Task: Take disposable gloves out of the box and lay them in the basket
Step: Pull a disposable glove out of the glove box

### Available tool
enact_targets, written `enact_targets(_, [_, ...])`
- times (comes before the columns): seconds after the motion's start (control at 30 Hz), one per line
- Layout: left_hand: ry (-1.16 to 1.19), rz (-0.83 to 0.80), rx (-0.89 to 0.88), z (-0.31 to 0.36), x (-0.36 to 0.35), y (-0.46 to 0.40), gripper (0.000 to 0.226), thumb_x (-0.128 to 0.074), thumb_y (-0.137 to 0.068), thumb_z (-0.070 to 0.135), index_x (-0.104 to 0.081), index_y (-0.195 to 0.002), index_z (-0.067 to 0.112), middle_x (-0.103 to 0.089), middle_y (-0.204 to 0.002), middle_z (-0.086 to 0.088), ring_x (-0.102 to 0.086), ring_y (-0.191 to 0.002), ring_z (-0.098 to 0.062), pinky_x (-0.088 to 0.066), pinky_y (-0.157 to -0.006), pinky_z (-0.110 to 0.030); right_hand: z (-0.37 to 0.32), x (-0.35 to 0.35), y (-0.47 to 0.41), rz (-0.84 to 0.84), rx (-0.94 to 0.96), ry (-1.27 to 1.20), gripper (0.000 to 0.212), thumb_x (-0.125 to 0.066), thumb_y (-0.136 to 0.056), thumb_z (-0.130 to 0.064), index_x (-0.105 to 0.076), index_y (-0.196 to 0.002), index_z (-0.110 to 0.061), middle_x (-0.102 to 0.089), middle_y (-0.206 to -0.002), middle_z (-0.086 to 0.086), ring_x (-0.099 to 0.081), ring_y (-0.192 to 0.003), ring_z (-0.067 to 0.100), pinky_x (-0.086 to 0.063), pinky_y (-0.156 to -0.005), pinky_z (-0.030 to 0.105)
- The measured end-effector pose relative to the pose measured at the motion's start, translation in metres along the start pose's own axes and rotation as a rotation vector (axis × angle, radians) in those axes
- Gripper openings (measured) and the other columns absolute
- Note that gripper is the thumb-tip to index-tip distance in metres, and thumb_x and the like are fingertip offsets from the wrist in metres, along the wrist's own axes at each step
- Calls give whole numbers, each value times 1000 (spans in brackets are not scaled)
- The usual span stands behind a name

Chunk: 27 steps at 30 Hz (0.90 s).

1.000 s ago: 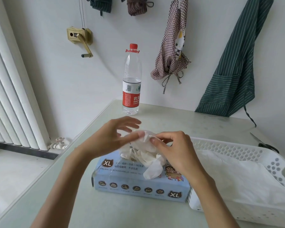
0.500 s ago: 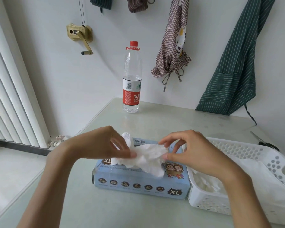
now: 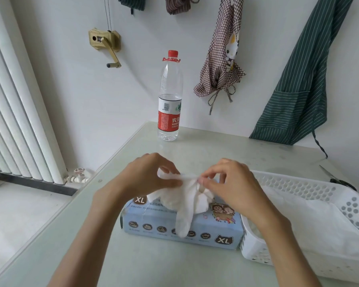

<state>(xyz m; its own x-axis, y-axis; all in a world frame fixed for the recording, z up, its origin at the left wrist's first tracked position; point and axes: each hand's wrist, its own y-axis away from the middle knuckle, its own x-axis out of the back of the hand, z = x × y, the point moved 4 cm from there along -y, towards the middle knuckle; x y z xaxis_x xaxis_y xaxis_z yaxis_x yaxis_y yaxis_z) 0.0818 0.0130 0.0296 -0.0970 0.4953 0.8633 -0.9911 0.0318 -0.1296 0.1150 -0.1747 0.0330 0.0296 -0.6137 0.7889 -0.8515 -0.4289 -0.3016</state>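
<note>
Examining the head view, we found both hands raised over the glove box (image 3: 180,224), which lay flat on the pale green table (image 3: 133,264). The left hand (image 3: 147,175) pinched one end of a white disposable glove (image 3: 184,204) between thumb and fingers. The right hand (image 3: 230,181) pinched the same glove just beside it, fingertips curled onto the bunched upper edge. The two hands stood close together, with a short stretch of the glove's edge drawn between them. We noted that the rest of the glove hung down over the top and front face of the box, its lower tip reaching the row of icons printed there. Further white material sat crumpled at the box opening, under the right hand; we could not tell how many gloves it made up. The white perforated basket (image 3: 298,185) stood touching the right end of the box and held flat white sheets (image 3: 319,224). A water bottle (image 3: 170,100) with a red cap stood upright at the far edge of the table, well apart from the hands. Scissors (image 3: 338,180) lay beyond the basket. A checked apron (image 3: 222,59) and a green striped apron (image 3: 303,90) hung on the wall.
</note>
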Motion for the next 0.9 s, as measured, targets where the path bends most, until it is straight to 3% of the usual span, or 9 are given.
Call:
enact_targets(0.1, [146,191,8,4,7,-3,18,-65,-83,45,-74,-94,33,-72,-98,16,-64,-94,-2,-51,-88,-34,-5,6,-4,198,-5,-291,5,-72,-82,-30,-75,-86,-31,-65,-79,-13,-56,-68,2,-44,-62,14])
enact_targets(0.17, [265,288,27,4,11,-3,14,-66,-84,43,-75,-91,35,-73,-93,17,-66,-90,-1,-53,-86,-37,-7,8,-4,149,-43,-389,19,-72,-82,-32,-72,-101,-31,-67,-87,-15,-60,-75,-3,-44,-65,8])
enact_targets(0.3, [407,387,74,-4,11,-4,11,-66,-84,42,-75,-88,38,-73,-84,18,-68,-81,-1,-56,-81,-40,4,11,4,-68,-188,-155,40,-80,-70,-42,-56,-101,-34,-57,-96,-16,-58,-84,3,-48,-73,24])
enact_targets(0.4, [423,387,117,-10,8,-5,19,-64,-82,48,-76,-88,34,-73,-85,15,-69,-82,-5,-56,-80,-40,0,15,10,-75,-174,43,41,-83,-66,-41,-56,-95,-33,-52,-94,-14,-51,-83,6,-42,-68,26])
enact_targets(0.47, [338,330,151,-17,6,-7,22,-60,-83,51,-72,-93,35,-72,-89,14,-67,-85,-7,-54,-81,-38,-1,20,12,-56,-172,94,50,-83,-66,-42,-51,-105,-34,-46,-101,-15,-48,-93,7,-42,-75,28])
enact_targets(0.6, [162,180,196,-29,6,-6,19,-61,-91,27,-66,-108,35,-65,-104,11,-61,-96,-10,-48,-90,-35,11,20,12,-186,-261,38,70,-74,-70,-56,-42,-130,-37,-48,-122,-14,-54,-109,11,-46,-93,34])
enact_targets(0.7, [125,68,149,-28,11,-2,17,-64,-89,22,-67,-96,37,-67,-105,15,-62,-98,-5,-48,-94,-37,23,14,7,-144,-298,12,68,-69,-78,-53,-44,-137,-29,-53,-127,-11,-54,-113,13,-43,-95,32])
enact_targets(0.8, [65,-70,118,-25,11,3,18,-69,-85,23,-69,-91,39,-69,-103,16,-63,-100,-2,-49,-95,-39,21,10,4,-78,-241,-63,38,-74,-78,-42,-64,-114,-32,-63,-109,-14,-59,-92,7,-47,-84,29])
enact_targets(0.9, [-29,-298,121,-20,7,15,28,-67,-83,42,-65,-110,38,-61,-120,20,-56,-111,1,-44,-101,-31,19,10,4,-67,-166,-69,8,-80,-73,-31,-73,-78,-32,-68,-76,-17,-60,-69,-1,-48,-67,24])
